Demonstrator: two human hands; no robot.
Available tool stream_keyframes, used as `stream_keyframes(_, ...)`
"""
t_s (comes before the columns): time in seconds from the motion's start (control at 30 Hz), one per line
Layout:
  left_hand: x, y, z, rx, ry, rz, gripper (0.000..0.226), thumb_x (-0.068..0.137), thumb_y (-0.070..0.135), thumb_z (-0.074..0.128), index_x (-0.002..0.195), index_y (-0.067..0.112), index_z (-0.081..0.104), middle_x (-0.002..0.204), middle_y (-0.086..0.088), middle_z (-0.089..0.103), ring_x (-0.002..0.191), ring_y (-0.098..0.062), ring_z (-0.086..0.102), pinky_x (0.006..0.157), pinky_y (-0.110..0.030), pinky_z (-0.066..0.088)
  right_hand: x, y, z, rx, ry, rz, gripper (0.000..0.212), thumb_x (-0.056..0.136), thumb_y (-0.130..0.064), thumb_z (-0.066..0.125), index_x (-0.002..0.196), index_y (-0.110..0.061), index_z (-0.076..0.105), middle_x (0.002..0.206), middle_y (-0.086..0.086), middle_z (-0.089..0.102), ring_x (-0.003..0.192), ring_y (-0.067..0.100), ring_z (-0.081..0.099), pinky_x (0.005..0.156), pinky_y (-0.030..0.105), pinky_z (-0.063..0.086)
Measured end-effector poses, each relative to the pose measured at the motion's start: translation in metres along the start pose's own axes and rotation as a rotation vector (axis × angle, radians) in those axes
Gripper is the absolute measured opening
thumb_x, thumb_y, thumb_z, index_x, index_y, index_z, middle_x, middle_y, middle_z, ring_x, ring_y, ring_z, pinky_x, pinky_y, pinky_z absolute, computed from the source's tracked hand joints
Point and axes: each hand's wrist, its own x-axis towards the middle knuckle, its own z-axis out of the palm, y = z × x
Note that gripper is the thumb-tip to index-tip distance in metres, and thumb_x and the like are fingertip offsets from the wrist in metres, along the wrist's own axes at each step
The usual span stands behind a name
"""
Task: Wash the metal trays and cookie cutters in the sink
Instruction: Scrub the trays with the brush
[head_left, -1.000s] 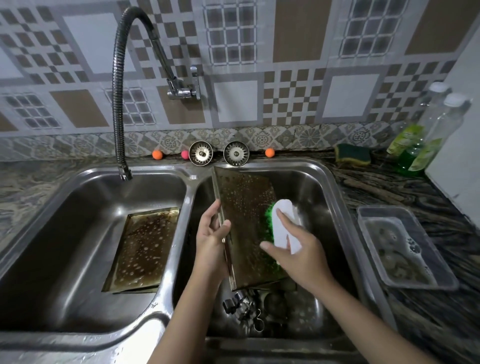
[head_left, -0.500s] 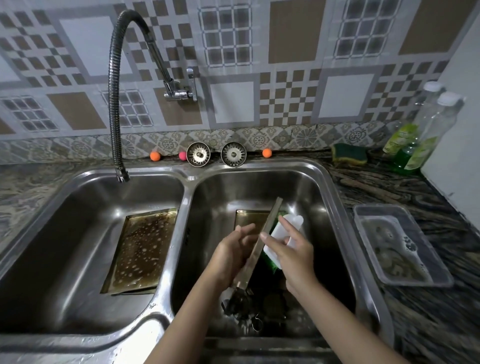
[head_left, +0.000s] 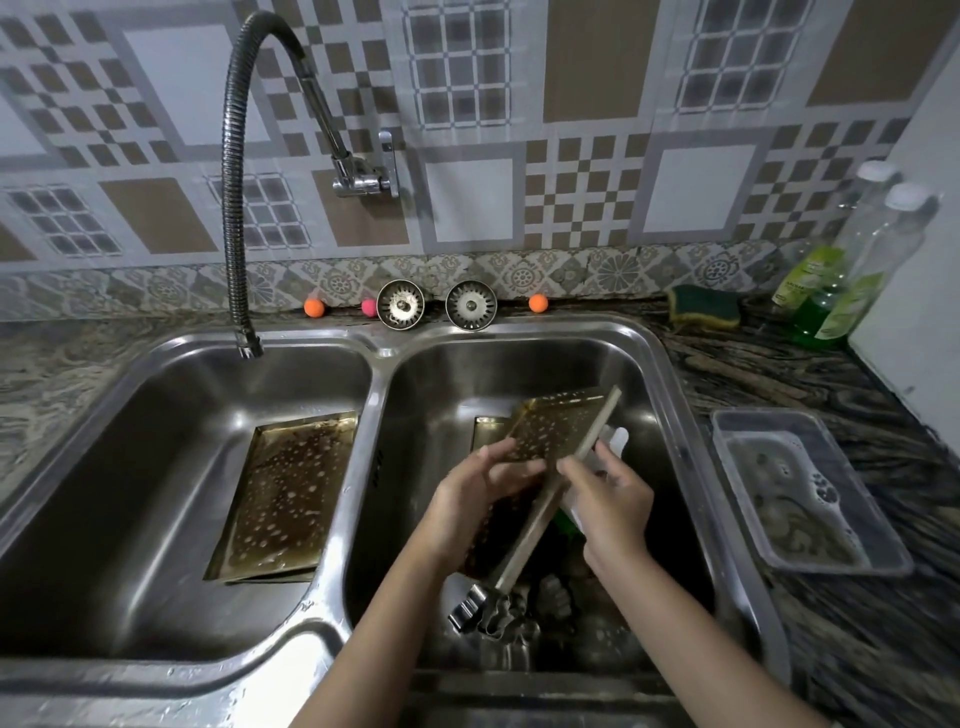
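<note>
Over the right sink basin (head_left: 660, 374) my left hand (head_left: 478, 499) holds a soapy metal tray (head_left: 558, 426), tilted with its inner face toward the left. My right hand (head_left: 610, 499) grips a white-handled brush with green bristles (head_left: 613, 439) against the tray's right rim. Another tray (head_left: 485, 431) lies partly hidden on the basin floor behind it. Metal cookie cutters (head_left: 485, 610) sit in a heap at the basin's near end. A further sudsy tray (head_left: 288, 499) lies flat in the left basin (head_left: 130, 467).
A flexible tap (head_left: 234, 208) hangs over the left basin. Two strainers (head_left: 400, 304) and small coloured balls stand on the back ledge. At the right lie a sponge (head_left: 704, 306), detergent bottles (head_left: 841, 275) and a clear tub of soapy water (head_left: 805, 493).
The tray has been turned from its flat face toward me, through edge-on, to its other side tilted left. Both hands moved lower and closer together, the brush now behind the rim.
</note>
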Motion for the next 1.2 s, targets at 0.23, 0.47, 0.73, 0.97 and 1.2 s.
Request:
stream_keyframes(0.23, 0.003, 0.003, -0.048, 0.596, 0.292, 0.054, 0.034, 0.091, 0.021, 0.059, 0.125, 0.027, 0.055, 0.128, 0.002, 0.057, 0.121, -0.014, 0.052, 0.106, -0.039, 0.042, 0.005, -0.010, -0.016, -0.010, -0.117, -0.022, 0.071, 0.071, -0.009, 0.079, 0.136, -0.011, 0.051, 0.109, 0.015, 0.065, 0.084, 0.014, 0.057, 0.070, 0.023, 0.047)
stream_keyframes(0.47, -0.017, 0.014, -0.067, 0.441, 0.286, 0.040, 0.030, 0.089, -0.001, 0.057, 0.114, 0.014, 0.064, 0.105, 0.001, 0.069, 0.102, -0.010, 0.064, 0.080, -0.022, 0.054, -0.004, -0.025, -0.007, -0.033, -0.222, 0.003, 0.059, 0.080, 0.002, 0.067, 0.136, -0.007, 0.051, 0.106, 0.009, 0.072, 0.055, 0.005, 0.055, 0.045, 0.015, 0.041)
stream_keyframes(0.73, -0.038, 0.023, -0.114, 0.283, 0.383, 0.072, 0.030, 0.088, -0.007, 0.055, 0.106, 0.011, 0.070, 0.104, -0.006, 0.072, 0.102, -0.022, 0.067, 0.093, -0.042, 0.052, -0.027, -0.039, 0.033, -0.107, -0.354, -0.039, 0.050, 0.077, -0.013, 0.072, 0.125, -0.018, 0.061, 0.084, -0.007, 0.073, 0.065, 0.010, 0.064, 0.050, 0.020, 0.043)
stream_keyframes(0.97, -0.057, 0.043, -0.190, 0.207, 0.563, 0.056, 0.030, 0.090, -0.007, 0.052, 0.113, 0.006, 0.067, 0.109, -0.010, 0.069, 0.102, -0.025, 0.064, 0.092, -0.040, 0.051, -0.032, -0.027, 0.079, -0.290, -0.277, -0.199, 0.039, 0.069, -0.034, 0.074, 0.108, -0.027, 0.071, 0.098, -0.024, 0.070, 0.098, 0.002, 0.065, 0.071, 0.031, 0.055)
stream_keyframes(1.2, -0.048, 0.042, -0.288, 0.215, 0.833, -0.079, 0.027, 0.091, -0.003, 0.052, 0.114, 0.005, 0.066, 0.112, -0.008, 0.063, 0.105, -0.022, 0.059, 0.099, -0.041, 0.047, -0.046, 0.002, 0.082, -0.376, -0.183, -0.202, 0.027, 0.080, -0.015, 0.073, 0.101, -0.031, 0.070, 0.090, -0.037, 0.066, 0.092, -0.012, 0.062, 0.093, 0.050, 0.051)
